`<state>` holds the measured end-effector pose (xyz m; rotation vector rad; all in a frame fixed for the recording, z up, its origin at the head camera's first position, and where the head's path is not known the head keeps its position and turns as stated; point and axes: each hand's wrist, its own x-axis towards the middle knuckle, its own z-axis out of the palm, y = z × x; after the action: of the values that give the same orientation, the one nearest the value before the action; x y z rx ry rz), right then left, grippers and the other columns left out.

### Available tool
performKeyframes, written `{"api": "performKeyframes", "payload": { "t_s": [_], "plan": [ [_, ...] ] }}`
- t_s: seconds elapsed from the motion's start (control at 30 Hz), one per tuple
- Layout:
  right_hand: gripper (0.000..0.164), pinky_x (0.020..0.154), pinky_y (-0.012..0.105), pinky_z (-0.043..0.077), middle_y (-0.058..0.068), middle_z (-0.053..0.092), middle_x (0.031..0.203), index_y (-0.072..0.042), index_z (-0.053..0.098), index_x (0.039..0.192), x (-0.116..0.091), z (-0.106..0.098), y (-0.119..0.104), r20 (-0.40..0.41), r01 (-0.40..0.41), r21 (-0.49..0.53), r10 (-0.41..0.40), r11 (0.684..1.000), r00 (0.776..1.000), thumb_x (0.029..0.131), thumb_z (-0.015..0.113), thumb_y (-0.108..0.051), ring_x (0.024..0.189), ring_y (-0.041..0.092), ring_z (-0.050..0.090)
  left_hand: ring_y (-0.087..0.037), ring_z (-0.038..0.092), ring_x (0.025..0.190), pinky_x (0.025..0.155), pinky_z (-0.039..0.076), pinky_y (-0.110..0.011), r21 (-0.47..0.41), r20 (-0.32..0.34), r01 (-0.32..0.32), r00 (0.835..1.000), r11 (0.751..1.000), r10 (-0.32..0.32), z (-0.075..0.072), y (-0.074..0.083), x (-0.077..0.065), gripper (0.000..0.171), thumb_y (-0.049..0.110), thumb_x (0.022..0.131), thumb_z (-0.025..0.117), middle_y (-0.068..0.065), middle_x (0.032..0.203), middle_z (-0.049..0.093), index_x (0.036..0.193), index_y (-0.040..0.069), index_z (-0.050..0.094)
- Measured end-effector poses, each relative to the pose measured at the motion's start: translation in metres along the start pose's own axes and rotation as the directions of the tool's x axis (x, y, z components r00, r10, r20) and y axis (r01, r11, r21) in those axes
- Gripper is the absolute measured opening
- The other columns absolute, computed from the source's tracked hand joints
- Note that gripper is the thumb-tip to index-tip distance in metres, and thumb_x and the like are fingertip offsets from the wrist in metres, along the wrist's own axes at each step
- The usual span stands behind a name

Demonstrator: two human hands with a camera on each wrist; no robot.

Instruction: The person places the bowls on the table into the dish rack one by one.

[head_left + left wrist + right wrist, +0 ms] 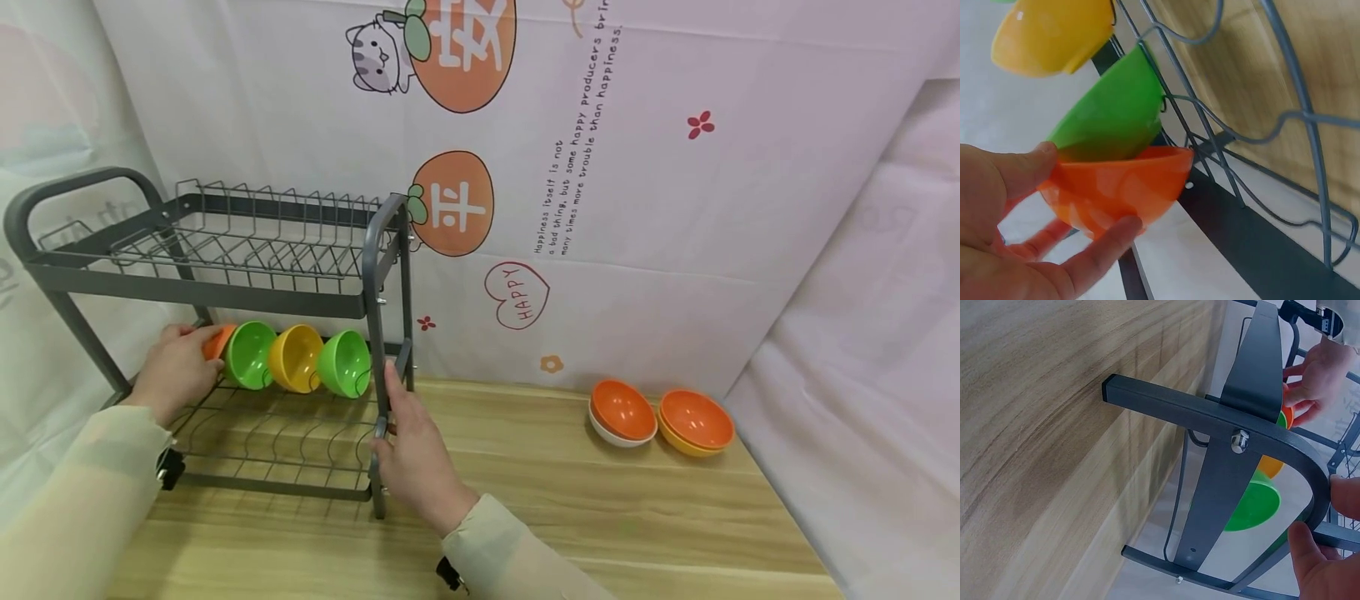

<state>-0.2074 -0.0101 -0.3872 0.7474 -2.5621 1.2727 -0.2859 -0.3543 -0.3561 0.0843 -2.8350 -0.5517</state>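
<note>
On the lower tier of a dark grey two-tier dish rack (202, 292), my left hand (178, 367) holds a small orange bowl (1116, 187) at the left end of a row. Its thumb lies at the rim and its fingers support the outside, as the left wrist view shows. Beside it, tilted on edge in the wires, stand a green bowl (250, 357), a yellow bowl (296, 360) and another green bowl (345, 364). The orange bowl touches the nearest green one. My right hand (420, 454) grips the rack's right front upright, thumb and fingers on either side of the tube.
On the wooden table (525, 483) at the right back, an orange bowl (624, 408) sits in a white bowl (617, 437); another orange bowl (697, 417) sits in a yellow bowl (690, 448). The rack's wire upper tier (285, 237) overhangs the row. Printed cloth (637, 208) hangs behind.
</note>
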Motion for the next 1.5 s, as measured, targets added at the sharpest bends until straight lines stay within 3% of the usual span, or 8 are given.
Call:
{"api": "performKeyframes", "payload": {
  "t_s": [0.3, 0.5, 0.63, 0.83, 1.0, 1.17, 1.33, 1.5],
  "plan": [
    [0.109, 0.094, 0.029, 0.050, 0.010, 0.042, 0.149, -0.035, -0.001, 0.160, 0.000, 0.002, 0.000, 0.005, -0.021, -0.009, 0.021, 1.000, 1.000, 0.089, 0.074, -0.002, 0.118, 0.016, 0.054, -0.061, 0.038, 0.106, 0.083, 0.039, -0.073, 0.033, 0.009, -0.086, 0.996, 0.996, 0.086, -0.002, -0.006, 0.005, 0.059, 0.012, 0.092, 0.069, -0.045, 0.127, 0.030, 0.141, -0.009, 0.044],
    [0.110, 0.093, 0.029, 0.051, 0.009, 0.041, 0.150, -0.038, -0.001, 0.160, 0.001, 0.001, -0.001, 0.008, -0.031, 0.013, 0.030, 0.999, 1.000, 0.089, 0.073, 0.000, 0.119, 0.019, 0.054, -0.062, 0.033, 0.110, 0.085, 0.036, -0.075, 0.040, 0.045, -0.082, 0.996, 0.996, 0.080, -0.005, -0.005, 0.009, 0.063, 0.015, 0.092, 0.071, -0.045, 0.128, 0.030, 0.144, -0.006, 0.043],
    [0.109, 0.093, 0.029, 0.051, 0.009, 0.041, 0.150, -0.036, 0.000, 0.160, 0.002, 0.000, 0.000, 0.009, -0.030, 0.012, 0.030, 0.999, 1.000, 0.089, 0.073, 0.000, 0.118, 0.019, 0.055, -0.060, 0.031, 0.114, 0.087, 0.036, -0.073, 0.035, 0.043, -0.086, 0.995, 0.996, 0.085, -0.007, -0.006, 0.012, 0.063, 0.014, 0.090, 0.071, -0.046, 0.125, 0.035, 0.141, -0.010, 0.043],
    [0.108, 0.093, 0.027, 0.050, 0.009, 0.040, 0.151, -0.034, 0.000, 0.161, 0.002, 0.000, 0.001, 0.018, -0.034, 0.016, 0.033, 0.999, 0.999, 0.089, 0.073, 0.000, 0.117, 0.016, 0.054, -0.055, 0.034, 0.110, 0.084, 0.039, -0.067, -0.040, 0.047, -0.069, 0.996, 0.997, 0.071, -0.011, -0.014, 0.012, 0.065, 0.017, 0.091, 0.071, -0.042, 0.118, 0.043, 0.139, -0.015, 0.042],
    [0.106, 0.093, 0.027, 0.050, 0.008, 0.039, 0.151, -0.033, 0.002, 0.161, 0.002, 0.001, 0.000, 0.022, -0.039, 0.020, 0.038, 0.999, 0.999, 0.089, 0.073, 0.000, 0.119, 0.018, 0.054, -0.054, 0.034, 0.111, 0.083, 0.041, -0.067, -0.078, 0.041, -0.032, 0.999, 0.996, 0.035, -0.014, -0.017, 0.006, 0.066, 0.023, 0.093, 0.070, -0.041, 0.121, 0.041, 0.140, -0.014, 0.042],
    [0.106, 0.095, 0.028, 0.050, 0.008, 0.040, 0.150, -0.032, 0.002, 0.161, 0.002, 0.001, 0.000, 0.024, -0.036, 0.018, 0.036, 0.999, 0.999, 0.090, 0.073, -0.001, 0.121, 0.019, 0.053, -0.057, 0.036, 0.107, 0.077, 0.044, -0.065, -0.083, 0.003, -0.002, 1.000, 0.997, 0.002, -0.021, -0.006, -0.003, 0.069, 0.026, 0.094, 0.068, -0.046, 0.126, 0.030, 0.144, -0.012, 0.038],
    [0.107, 0.095, 0.026, 0.049, 0.007, 0.038, 0.152, -0.035, 0.000, 0.160, 0.003, 0.001, 0.000, 0.023, -0.037, 0.026, 0.037, 0.999, 0.999, 0.090, 0.072, 0.000, 0.123, 0.016, 0.051, -0.054, 0.040, 0.100, 0.070, 0.045, -0.059, -0.120, -0.042, 0.091, 0.994, 0.989, -0.097, -0.039, 0.018, -0.014, 0.074, 0.037, 0.097, 0.060, -0.045, 0.129, 0.025, 0.150, -0.007, 0.033],
    [0.108, 0.095, 0.029, 0.050, 0.007, 0.035, 0.154, -0.036, 0.000, 0.160, 0.003, 0.001, 0.001, 0.023, -0.040, 0.054, 0.038, 0.998, 0.999, 0.090, 0.072, 0.002, 0.126, 0.017, 0.049, -0.051, 0.038, 0.096, 0.065, 0.045, -0.052, -0.112, -0.071, 0.144, 0.986, 0.983, -0.153, -0.056, 0.040, -0.022, 0.067, 0.038, 0.097, 0.057, -0.041, 0.121, 0.028, 0.139, -0.011, 0.042]
  ]
}}
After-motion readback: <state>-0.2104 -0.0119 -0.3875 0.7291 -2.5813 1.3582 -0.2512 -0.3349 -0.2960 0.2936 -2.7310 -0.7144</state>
